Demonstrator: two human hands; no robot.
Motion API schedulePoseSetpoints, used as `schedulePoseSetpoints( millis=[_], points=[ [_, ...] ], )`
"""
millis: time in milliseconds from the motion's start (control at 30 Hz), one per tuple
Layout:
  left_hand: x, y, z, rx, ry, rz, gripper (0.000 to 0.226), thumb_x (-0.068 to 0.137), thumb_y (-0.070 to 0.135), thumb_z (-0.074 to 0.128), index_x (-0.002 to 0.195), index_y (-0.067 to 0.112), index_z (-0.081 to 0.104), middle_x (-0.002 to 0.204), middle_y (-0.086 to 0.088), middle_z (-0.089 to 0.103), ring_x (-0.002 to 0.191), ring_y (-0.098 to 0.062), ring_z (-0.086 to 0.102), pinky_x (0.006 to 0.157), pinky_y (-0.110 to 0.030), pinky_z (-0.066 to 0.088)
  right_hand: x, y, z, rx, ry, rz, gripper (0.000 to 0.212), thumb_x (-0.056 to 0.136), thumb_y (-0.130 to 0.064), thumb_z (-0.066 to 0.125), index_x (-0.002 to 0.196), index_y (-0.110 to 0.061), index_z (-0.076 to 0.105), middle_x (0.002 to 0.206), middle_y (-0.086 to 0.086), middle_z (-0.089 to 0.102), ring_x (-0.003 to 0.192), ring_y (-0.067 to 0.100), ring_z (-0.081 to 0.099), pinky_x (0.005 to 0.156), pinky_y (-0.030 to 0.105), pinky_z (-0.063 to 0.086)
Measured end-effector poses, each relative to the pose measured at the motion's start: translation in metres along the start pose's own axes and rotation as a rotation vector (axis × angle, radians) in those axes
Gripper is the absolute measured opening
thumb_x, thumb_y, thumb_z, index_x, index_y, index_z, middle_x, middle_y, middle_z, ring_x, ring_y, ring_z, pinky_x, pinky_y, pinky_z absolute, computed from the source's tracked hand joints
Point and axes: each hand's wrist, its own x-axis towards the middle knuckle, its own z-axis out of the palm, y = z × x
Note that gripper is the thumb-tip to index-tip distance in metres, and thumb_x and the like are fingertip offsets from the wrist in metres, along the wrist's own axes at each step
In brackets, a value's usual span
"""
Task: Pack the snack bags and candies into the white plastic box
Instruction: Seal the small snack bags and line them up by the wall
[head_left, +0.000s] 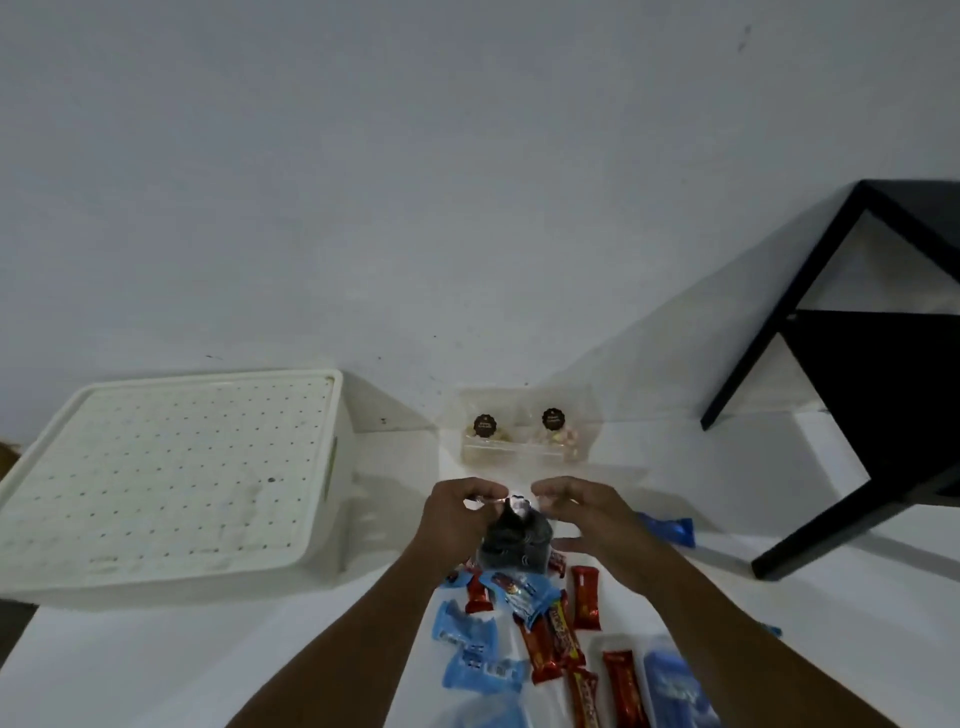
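Head view shows little packed yet: the white plastic box (171, 483) sits at nine o'clock with its perforated lid on, while red candy bars (585, 597) and blue snack bags (467, 639) lie scattered on the white surface (260, 665) at six o'clock. Left hand (457, 514) and right hand (587, 512) each pinch the crinkly top of a dark, glossy pouch (514, 540), grip clamped on it. Clear rigid tubs (524, 434) wait at twelve o'clock.

Both hands (519, 512) on dark bag (514, 540)
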Motion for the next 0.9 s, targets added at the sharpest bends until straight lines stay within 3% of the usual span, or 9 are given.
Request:
schedulePoseSetpoints(
  millis=[200,367,433,533,633,733,800,867,900],
  points=[
    [0.068,0.003,0.048,0.024,0.023,-0.071,0.013,0.088,0.012,0.07,0.097,0.019,0.077,0.109,0.0,0.07,0.099,-0.018,0.067,0.086,-0.027,0.056,0.071,0.0,-0.049,-0.132,0.107,0.003,0.018,0.094,-0.014,0.061,0.109,-0.02,0.07,0.123,0.002,0.062,0.108,0.018,0.062,0.078,0.029,0.056],
    [0.116,0.011,0.068,0.016,-0.031,-0.123,0.026,0.091,0.004,0.066,0.116,0.007,0.07,0.123,-0.01,0.064,0.091,-0.01,0.061,0.061,-0.004,0.047,0.122,-0.006,-0.073,-0.213,0.196,0.002,0.017,0.091,-0.012,0.063,0.106,-0.014,0.07,0.114,0.01,0.068,0.108,0.029,0.064,0.09,0.047,0.055],
    [0.131,0.008,0.072,0.044,-0.057,-0.147,0.032,0.09,0.008,0.068,0.122,0.013,0.067,0.135,-0.006,0.058,0.104,-0.011,0.057,0.059,0.001,0.043,0.132,-0.008,-0.077,-0.214,0.222,0.007,0.02,0.091,-0.012,0.064,0.11,-0.013,0.069,0.115,0.009,0.067,0.105,0.025,0.064,0.086,0.04,0.055],
    [0.14,0.004,0.074,0.061,-0.097,-0.163,0.037,0.09,0.015,0.071,0.126,0.016,0.065,0.148,-0.003,0.048,0.127,-0.016,0.051,0.079,-0.01,0.044,0.138,-0.009,-0.082,-0.24,0.253,0.02,0.03,0.09,-0.014,0.066,0.12,-0.014,0.066,0.117,0.004,0.063,0.095,0.013,0.059,0.068,0.018,0.046],
    [0.128,0.007,0.064,0.083,-0.125,-0.181,0.039,0.09,0.019,0.072,0.128,0.017,0.064,0.148,-0.002,0.048,0.137,-0.021,0.045,0.098,-0.022,0.04,0.132,-0.01,-0.083,-0.305,0.287,0.031,0.03,0.088,-0.018,0.068,0.117,-0.018,0.067,0.119,0.004,0.064,0.1,0.017,0.059,0.077,0.024,0.048],
    [0.106,0.015,0.038,0.078,-0.153,-0.23,0.038,0.09,0.017,0.07,0.127,0.013,0.063,0.141,-0.013,0.056,0.131,-0.032,0.051,0.103,-0.033,0.044,0.115,-0.02,-0.071,-0.377,0.32,0.014,0.025,0.088,-0.019,0.067,0.114,-0.015,0.068,0.116,0.005,0.063,0.102,0.019,0.058,0.085,0.029,0.046],
    [0.085,0.025,0.018,-0.007,-0.181,-0.279,0.039,0.092,0.012,0.066,0.13,0.005,0.06,0.129,-0.019,0.06,0.109,-0.038,0.062,0.088,-0.026,0.053,0.102,-0.031,-0.054,-0.414,0.304,0.01,0.022,0.09,-0.015,0.063,0.111,-0.01,0.068,0.112,0.01,0.064,0.101,0.025,0.06,0.084,0.035,0.049],
    [0.058,0.039,-0.004,-0.009,-0.18,-0.285,0.037,0.093,0.01,0.063,0.13,0.004,0.059,0.114,-0.015,0.061,0.084,-0.026,0.062,0.068,-0.02,0.055,0.089,-0.042,-0.029,-0.445,0.257,0.009,0.019,0.091,-0.012,0.061,0.107,-0.007,0.069,0.108,0.015,0.066,0.101,0.031,0.063,0.088,0.043,0.052],
    [0.043,0.043,-0.016,0.041,-0.176,-0.281,0.036,0.093,0.013,0.063,0.128,0.008,0.061,0.112,-0.01,0.062,0.087,-0.023,0.062,0.072,-0.025,0.056,0.081,-0.046,-0.014,-0.441,0.221,0.015,0.018,0.09,-0.011,0.061,0.106,-0.007,0.069,0.105,0.016,0.066,0.097,0.031,0.064,0.089,0.044,0.053]
  ],
)
